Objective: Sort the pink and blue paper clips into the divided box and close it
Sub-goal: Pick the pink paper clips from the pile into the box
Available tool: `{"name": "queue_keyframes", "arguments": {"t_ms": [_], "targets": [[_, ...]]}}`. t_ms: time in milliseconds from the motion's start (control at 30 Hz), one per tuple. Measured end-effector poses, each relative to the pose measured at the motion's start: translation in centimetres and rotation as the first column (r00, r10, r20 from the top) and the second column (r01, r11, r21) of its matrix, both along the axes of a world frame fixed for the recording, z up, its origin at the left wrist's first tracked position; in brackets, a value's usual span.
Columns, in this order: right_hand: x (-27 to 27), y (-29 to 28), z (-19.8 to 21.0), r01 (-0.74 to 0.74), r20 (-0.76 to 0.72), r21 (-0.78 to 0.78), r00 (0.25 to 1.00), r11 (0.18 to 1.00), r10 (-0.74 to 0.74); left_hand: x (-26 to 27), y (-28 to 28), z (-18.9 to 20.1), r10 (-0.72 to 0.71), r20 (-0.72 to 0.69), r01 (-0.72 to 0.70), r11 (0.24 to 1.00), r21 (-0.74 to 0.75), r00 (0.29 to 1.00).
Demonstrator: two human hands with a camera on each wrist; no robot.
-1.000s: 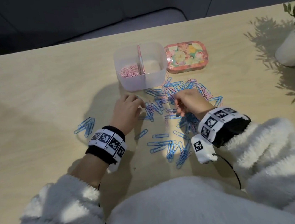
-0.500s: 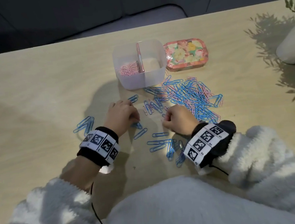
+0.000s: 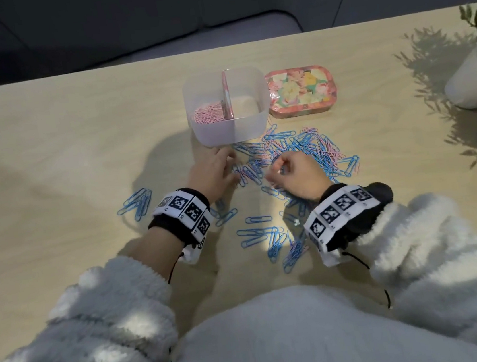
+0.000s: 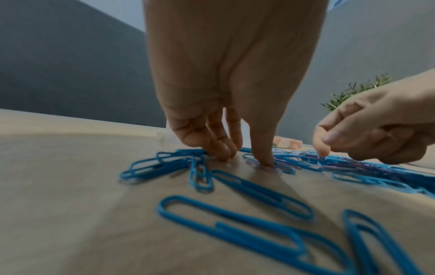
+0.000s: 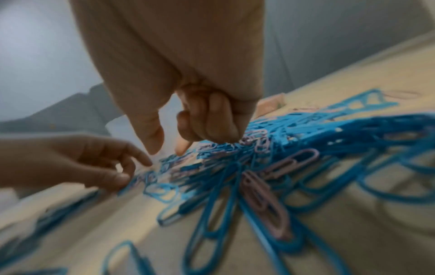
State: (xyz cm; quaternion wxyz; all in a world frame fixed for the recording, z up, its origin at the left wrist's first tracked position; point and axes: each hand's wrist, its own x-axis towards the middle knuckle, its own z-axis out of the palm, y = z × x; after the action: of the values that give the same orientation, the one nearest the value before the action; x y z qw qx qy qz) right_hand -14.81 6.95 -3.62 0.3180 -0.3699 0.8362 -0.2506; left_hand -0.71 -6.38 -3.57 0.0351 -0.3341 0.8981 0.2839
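Note:
The clear divided box [image 3: 260,88] stands open at the back, with pink clips [image 3: 208,114] in its left compartment and nothing seen in the right one. Its floral lid [image 3: 301,90] lies to its right. A mixed pile of blue and pink clips [image 3: 311,149] spreads in front of the box. My left hand [image 3: 231,165] stands on straight fingers at the pile's left edge, its thumb [image 4: 264,160] pressing a pink clip. My right hand [image 3: 275,170] hovers on the pile, thumb [image 5: 153,139] and forefinger apart with nothing between them, the other fingers curled.
Separated blue clips lie in a small bunch at the left [image 3: 138,203] and scattered near my body [image 3: 268,237]. White plant pots [image 3: 472,86] stand at the table's right edge. The pale wooden table [image 3: 48,159] stretches away to the left.
Both hands have moved forward from the near blue clips back up to the mixed pile in front of the box. My left fingers have straightened onto the table.

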Motion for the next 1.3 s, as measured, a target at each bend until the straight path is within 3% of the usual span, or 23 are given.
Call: {"name": "queue_keyframes", "arguments": {"t_ms": [100, 167, 333, 433, 500, 567, 667, 767, 833, 933, 1100, 1300], "targets": [[0.9, -0.4, -0.5, -0.147, -0.165, 0.100, 0.973, 0.984, 0.162, -0.4, -0.3, 0.0, -0.008, -0.005, 0.008, 0.998, 0.057, 1.000], [1.0, -0.8, -0.4, -0.183, -0.167, 0.090, 0.966, 0.979, 0.196, -0.7, -0.5, 0.1, -0.001, -0.013, 0.002, 0.991, 0.134, 1.000], [-0.5, -0.4, 0.5, -0.039, 0.099, -0.070, 0.994, 0.997, 0.046, 0.6, -1.8, 0.7, 0.140, -0.049, -0.118, 0.942, 0.314, 0.989], [-1.5, 0.1, 0.6, 0.132, 0.311, -0.099, 0.946, 0.986, -0.095, 2.9, -3.3, 1.2, 0.294, -0.093, -0.238, 0.893, 0.382, 0.951], [-1.5, 0.0, 0.6, 0.234, 0.452, -0.069, 0.874, 0.970, -0.178, 4.4, -4.0, 1.2, 0.322, -0.069, -0.282, 0.900, 0.333, 0.944], [-1.2, -0.1, 0.8, 0.239, 0.482, -0.055, 0.857, 0.970, -0.184, 5.2, -4.2, 1.0, 0.294, -0.037, -0.284, 0.945, 0.164, 0.955], [-0.4, -0.7, 0.6, 0.130, 0.403, -0.083, 0.911, 0.988, -0.086, 4.5, -3.3, 0.8, 0.132, -0.042, -0.135, 0.989, -0.067, 0.990], [0.8, -2.0, 0.4, -0.102, 0.033, -0.054, 0.994, 0.993, 0.104, 2.5, -1.4, 0.9, -0.119, -0.065, 0.111, 0.987, -0.120, 0.991], [1.6, -2.7, 0.6, -0.196, -0.178, 0.004, 0.965, 0.981, 0.194, 1.3, -0.4, 0.8, -0.214, -0.045, 0.207, 0.971, -0.121, 0.976], [2.4, -3.6, 0.8, -0.265, -0.334, 0.056, 0.903, 0.963, 0.268, 0.9, 0.2, 0.4, -0.234, -0.016, 0.231, 0.966, -0.115, 0.972], [1.6, -3.1, 0.2, -0.162, -0.297, 0.105, 0.936, 0.981, 0.186, 1.3, 0.4, -0.2, -0.202, 0.058, 0.207, 0.974, -0.094, 0.978], [0.3, -1.7, 0.4, -0.070, -0.216, 0.055, 0.973, 0.996, 0.081, 0.8, 0.0, 0.8, -0.015, -0.130, 0.033, 0.991, 0.133, 0.991]]}}
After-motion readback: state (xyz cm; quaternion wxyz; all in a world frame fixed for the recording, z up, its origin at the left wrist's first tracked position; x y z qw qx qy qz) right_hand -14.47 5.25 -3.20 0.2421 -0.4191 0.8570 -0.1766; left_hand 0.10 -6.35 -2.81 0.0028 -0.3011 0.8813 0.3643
